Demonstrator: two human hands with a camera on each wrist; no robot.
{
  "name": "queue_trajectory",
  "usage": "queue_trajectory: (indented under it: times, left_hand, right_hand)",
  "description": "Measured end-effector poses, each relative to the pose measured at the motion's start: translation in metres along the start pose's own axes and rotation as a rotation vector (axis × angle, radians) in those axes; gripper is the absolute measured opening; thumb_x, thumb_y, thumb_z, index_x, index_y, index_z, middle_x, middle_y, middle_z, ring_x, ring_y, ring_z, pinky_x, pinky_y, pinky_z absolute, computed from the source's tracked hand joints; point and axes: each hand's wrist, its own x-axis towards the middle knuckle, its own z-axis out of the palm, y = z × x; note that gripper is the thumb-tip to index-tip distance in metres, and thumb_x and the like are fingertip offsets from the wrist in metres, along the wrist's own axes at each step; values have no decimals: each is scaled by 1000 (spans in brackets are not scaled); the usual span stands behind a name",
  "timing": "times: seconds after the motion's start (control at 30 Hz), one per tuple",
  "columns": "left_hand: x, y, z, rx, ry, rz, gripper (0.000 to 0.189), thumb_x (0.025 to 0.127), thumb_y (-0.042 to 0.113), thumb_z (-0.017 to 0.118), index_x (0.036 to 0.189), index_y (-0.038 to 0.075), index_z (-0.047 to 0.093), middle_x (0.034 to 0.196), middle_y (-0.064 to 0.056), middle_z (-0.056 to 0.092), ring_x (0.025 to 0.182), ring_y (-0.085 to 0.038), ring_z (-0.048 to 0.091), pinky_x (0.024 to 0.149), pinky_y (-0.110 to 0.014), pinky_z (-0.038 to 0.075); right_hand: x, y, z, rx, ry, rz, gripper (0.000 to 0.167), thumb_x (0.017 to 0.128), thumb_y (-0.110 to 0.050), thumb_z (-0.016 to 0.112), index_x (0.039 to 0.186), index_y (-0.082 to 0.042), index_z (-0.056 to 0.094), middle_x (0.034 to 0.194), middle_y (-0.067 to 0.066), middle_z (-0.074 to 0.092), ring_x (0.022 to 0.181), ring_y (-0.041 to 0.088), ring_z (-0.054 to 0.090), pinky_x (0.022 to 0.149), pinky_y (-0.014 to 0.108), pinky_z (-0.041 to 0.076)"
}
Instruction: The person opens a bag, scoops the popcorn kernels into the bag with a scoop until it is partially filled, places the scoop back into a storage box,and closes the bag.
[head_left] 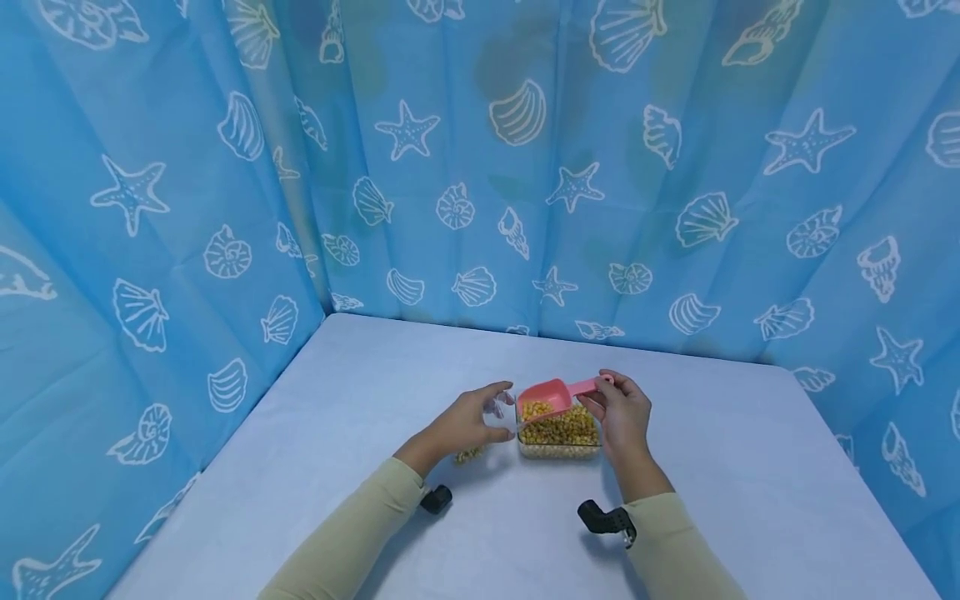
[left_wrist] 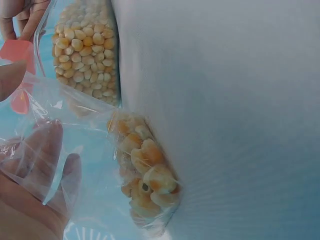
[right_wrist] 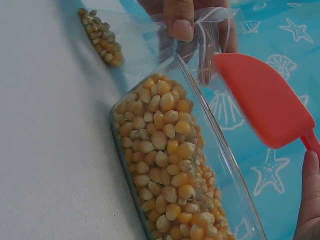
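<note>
- The right hand is pinching the handle of the pink scoop between thumb and fingers; the scoop is carrying corn kernels over the clear container, its front edge pointing toward the left hand.
- The left hand is holding the zip-top bag near its mouth, thumb curving in front and fingers behind — thumb and fingertips standing apart.
- The bag is hanging left of the container, kernels gathering at its lower end, which seems to be resting on the table.
- More kernels are filling much of the container.
- Risk, spill: if the scoop tips while its edge is short of the bag's mouth, kernels would be dropping into the container or onto the table.
- Risk, mouth folding: the film is looking limp; a slack left grip could be letting it close.
- Risk, snag: the container rim is standing close — a low scoop could be knocking it.
</note>
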Motion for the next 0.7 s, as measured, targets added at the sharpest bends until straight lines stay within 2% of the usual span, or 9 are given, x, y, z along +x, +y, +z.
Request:
queue_trajectory:
  times: [0.13, 0.3, 0.5, 0.7]
  left_hand:
    - [-1, -1, 3, 12, -16, -16, 80, 81, 35, 79, 149, 21, 39, 124, 15, 56, 105, -7, 54, 90, -37, 49]
    - [2, 0, -1, 25, -1, 24, 79, 83, 34, 78, 150, 19, 39, 126, 10, 56, 108, -11, 55, 93, -39, 48]
    - [4, -3, -4, 26, -8, 48, 78, 84, 34, 77, 150, 17, 38, 126, 9, 56, 105, -9, 55, 90, -37, 49]
    - [3, -3, -3, 22, -23, 32, 79, 83, 35, 77, 149, 16, 39, 125, 9, 56, 105, -9, 56, 90, -37, 49]
  right_hand:
    - [-2, 2, 1, -42, -10, -12, 26, 100, -14, 56, 122, -2, 53, 114, 15, 51, 96, 20, 65, 82, 31, 53]
    - [-1, 1, 5, -87, -31, -76, 26, 99, -14, 57, 122, 0, 53, 112, 15, 52, 95, 21, 66, 81, 31, 54]
    - [2, -1, 8, -79, -33, -81, 25, 99, -14, 58, 120, -1, 54, 110, 15, 52, 92, 20, 66, 80, 32, 54]
    - [0, 0, 10, -109, -32, -119, 25, 98, -12, 58, 120, 0, 55, 108, 15, 52, 91, 21, 66, 77, 32, 55]
